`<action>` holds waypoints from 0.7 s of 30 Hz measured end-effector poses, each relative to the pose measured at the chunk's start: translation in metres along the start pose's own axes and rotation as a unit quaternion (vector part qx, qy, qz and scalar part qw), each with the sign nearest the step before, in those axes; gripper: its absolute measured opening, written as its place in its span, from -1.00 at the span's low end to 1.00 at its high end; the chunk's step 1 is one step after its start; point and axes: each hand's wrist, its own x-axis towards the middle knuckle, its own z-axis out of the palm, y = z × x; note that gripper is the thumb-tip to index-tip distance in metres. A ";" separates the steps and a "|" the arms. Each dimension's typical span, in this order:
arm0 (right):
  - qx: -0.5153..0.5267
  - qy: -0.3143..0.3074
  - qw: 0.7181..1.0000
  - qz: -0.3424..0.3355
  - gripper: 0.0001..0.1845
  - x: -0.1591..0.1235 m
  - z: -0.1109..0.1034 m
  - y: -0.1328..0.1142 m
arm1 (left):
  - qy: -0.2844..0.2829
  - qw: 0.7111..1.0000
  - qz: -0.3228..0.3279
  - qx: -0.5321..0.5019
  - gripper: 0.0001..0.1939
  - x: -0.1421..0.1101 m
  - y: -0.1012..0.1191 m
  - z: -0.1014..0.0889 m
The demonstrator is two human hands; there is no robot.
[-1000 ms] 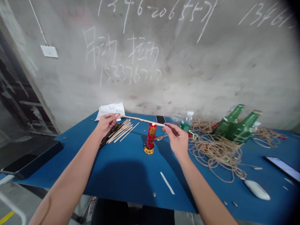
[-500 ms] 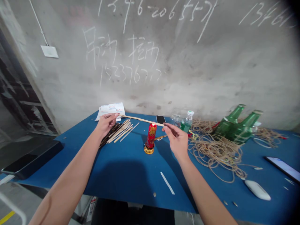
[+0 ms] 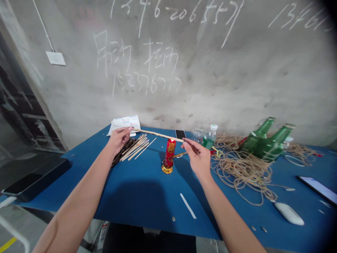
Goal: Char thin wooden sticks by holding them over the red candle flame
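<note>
Head view: left hand (image 3: 119,138), centre-left of frame, had thumb and fingers pinched on one end of a thin wooden strip (image 3: 158,134). Right hand (image 3: 198,156), right of centre, pinched the other end. Strip ran between them mid-frame, sloping down to the right, slightly uneven along its length. It crossed the top of the red candle (image 3: 170,151), at or just above the flame; couldn't tell if they touched.

Candle stood upright in a gold base (image 3: 167,169) on the blue worktop (image 3: 88,147). Bundle of sticks (image 3: 137,147) lay just beside the left hand, pale ends fanned toward frame centre; printed papers (image 3: 125,122) sat behind. Dark-screened phone (image 3: 180,134) lay beyond the strip. Clear bottle (image 3: 210,137) with a white cap stood behind the right hand. Right side of frame: tangled cord (image 3: 244,172), with green bottles (image 3: 275,144) tilted behind it. White strip (image 3: 187,206) lay lower centre-right, near the worktop's front edge.
</note>
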 end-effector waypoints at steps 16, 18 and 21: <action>0.010 -0.004 1.000 0.002 -0.66 -0.001 0.002 -0.004 | 0.015 1.000 -0.010 -0.001 -0.63 -0.001 0.002 0.003; 0.011 -0.003 1.000 0.002 -0.66 -0.001 0.002 -0.003 | 0.020 1.000 -0.006 -0.001 -0.60 -0.001 0.002 0.003; 0.009 0.000 1.000 0.002 -0.65 -0.001 0.002 -0.002 | 0.018 1.000 0.000 -0.002 -0.55 -0.001 0.000 0.005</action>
